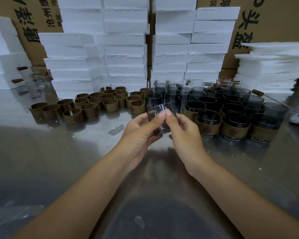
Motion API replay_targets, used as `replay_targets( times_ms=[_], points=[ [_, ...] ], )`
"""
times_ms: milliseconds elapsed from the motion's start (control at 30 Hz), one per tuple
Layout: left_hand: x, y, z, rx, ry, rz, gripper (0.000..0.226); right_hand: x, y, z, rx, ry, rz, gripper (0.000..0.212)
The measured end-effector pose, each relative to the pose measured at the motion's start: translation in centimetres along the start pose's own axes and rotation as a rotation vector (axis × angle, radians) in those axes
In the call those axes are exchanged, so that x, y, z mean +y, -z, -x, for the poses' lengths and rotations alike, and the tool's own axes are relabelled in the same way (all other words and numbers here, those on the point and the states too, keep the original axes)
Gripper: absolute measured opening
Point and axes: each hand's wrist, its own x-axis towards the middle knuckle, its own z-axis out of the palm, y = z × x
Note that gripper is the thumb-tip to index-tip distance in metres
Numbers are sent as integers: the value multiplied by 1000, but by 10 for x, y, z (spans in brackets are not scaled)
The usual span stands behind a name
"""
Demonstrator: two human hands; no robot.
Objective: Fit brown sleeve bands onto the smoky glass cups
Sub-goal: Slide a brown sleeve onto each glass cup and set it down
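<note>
Over the middle of the table (59,161), a smoky cup (163,126) is held tilted, mouth up and away, between both hands. It wears no band. The left hand (140,135) cradles it from the 8 o'clock side with fingers curled under the base. The right hand (185,133) grips it from 4 o'clock. Both thumbs press side by side on the near wall.

From the cup, loose bands (93,106) stand on edge in a cluster at 10 o'clock, well apart from it. Bare cups (164,97) stand packed at 12 to 1 o'clock, just behind it. Banded cups (235,125) sit in rows at 2 to 3 o'clock. Behind all this, foam boxes (124,49) are stacked at 12 o'clock, with foam sheets (269,71) at 2 o'clock and cartons (274,23) at the back.

This looks like the start of one cycle: a cup picked, a band not yet taken. Many bare cups and many bands remain, so the task seems about midway. The next move likely calls for one hand to keep the cup. The other would then let go, reach to 10 o'clock for a band, spread its split and slide it over the wall. Smooth glass held one-handed could slip, so a firm hold matters.
</note>
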Motion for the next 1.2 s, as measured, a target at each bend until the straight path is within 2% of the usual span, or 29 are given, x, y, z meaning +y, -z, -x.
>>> replay_targets(
  times_ms=[133,300,400,533,700,833,933,1000,1133,1200],
  points=[
    [2,5,-1,-24,11,-16,53,-5,2,2,-45,-80,-92,21],
    [4,4,1,-67,-2,-25,34,-11,6,3,-34,-174,-176,51],
    [5,4,2,-73,-10,-8,44,-13,8,3,-40,-198,-207,67],
    [8,3,4,-94,-7,10,58,-12,10,0,-70,-253,-278,59],
    [10,3,4,-180,12,54,30,-12,15,-4,-106,-321,-386,58],
    [10,7,2,-242,20,28,33,-11,12,-3,-138,-314,-369,63],
    [9,10,1,-271,28,-6,50,-10,8,-1,-205,-309,-297,65],
    [8,11,0,-246,26,-91,60,-9,6,-2,-228,-320,-270,64],
    [6,8,0,-120,2,-188,54,-6,7,-3,-218,-336,-242,61],
    [5,6,0,-52,-21,-212,57,-5,8,-4,-196,-327,-223,61]
  ],
)
